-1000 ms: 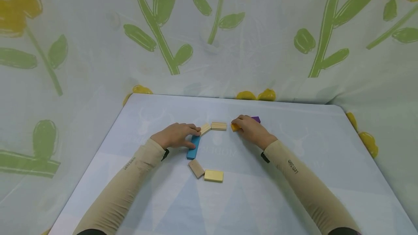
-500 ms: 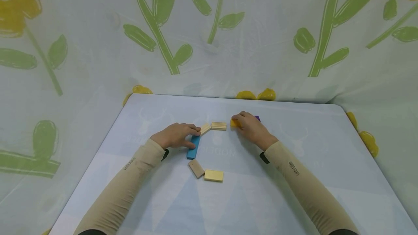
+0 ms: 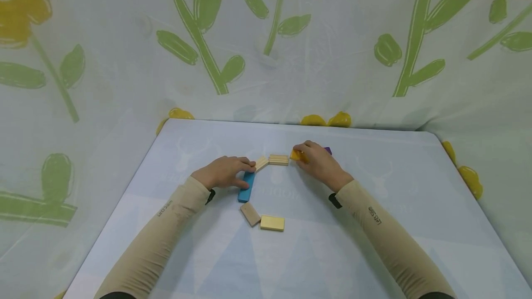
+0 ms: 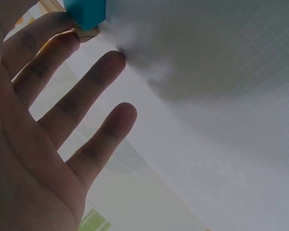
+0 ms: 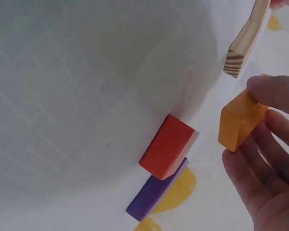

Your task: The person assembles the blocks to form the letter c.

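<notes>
My right hand pinches an orange wooden block between thumb and fingers. It holds the block at the right end of a ribbed pale block. A blue block lies under my left hand, whose thumb and fingertips rest at it, with the ring and little fingers extended in the left wrist view. At the blue block's far end is a slanted pale wooden block. A red block and a purple block lie beside my right hand; in the head view that hand hides the red one.
Nearer me, a brown wooden block and a light yellow block continue the curved row below the blue one. The white table has rounded far corners. A flower-printed cloth hangs behind it.
My right hand has shifted slightly away from me, and the orange block has moved left, closer to the ribbed block, and turned. The left hand has stayed in place.
</notes>
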Demonstrator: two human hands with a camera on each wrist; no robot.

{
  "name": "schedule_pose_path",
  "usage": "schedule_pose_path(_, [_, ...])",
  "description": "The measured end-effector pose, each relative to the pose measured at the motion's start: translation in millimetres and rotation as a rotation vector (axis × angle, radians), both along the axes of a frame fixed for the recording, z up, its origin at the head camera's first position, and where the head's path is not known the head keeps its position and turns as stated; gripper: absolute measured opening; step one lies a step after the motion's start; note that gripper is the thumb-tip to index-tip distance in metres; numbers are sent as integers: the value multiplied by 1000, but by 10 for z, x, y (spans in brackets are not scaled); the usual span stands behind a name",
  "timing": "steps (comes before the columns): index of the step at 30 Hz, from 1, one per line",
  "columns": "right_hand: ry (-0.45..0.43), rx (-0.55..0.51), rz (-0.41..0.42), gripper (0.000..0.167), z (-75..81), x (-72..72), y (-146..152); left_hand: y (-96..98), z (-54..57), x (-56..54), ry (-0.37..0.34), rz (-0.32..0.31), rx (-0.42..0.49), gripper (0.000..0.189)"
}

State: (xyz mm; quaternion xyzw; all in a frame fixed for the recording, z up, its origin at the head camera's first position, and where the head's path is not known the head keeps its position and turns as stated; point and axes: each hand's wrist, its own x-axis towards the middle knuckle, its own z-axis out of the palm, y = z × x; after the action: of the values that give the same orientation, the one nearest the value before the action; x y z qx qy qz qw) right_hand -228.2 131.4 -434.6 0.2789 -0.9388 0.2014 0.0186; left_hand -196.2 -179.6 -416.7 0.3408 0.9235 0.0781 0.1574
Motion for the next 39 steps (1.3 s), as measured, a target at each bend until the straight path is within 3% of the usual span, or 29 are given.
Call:
schedule_pose_path(23, [-88, 96, -27, 36, -98, 38, -59, -12, 13, 3, -3, -7, 16, 58])
schedule_pose_path(39, [-85, 69, -43, 34, -123, 13, -61, -7, -1, -12, 4, -12, 10, 57])
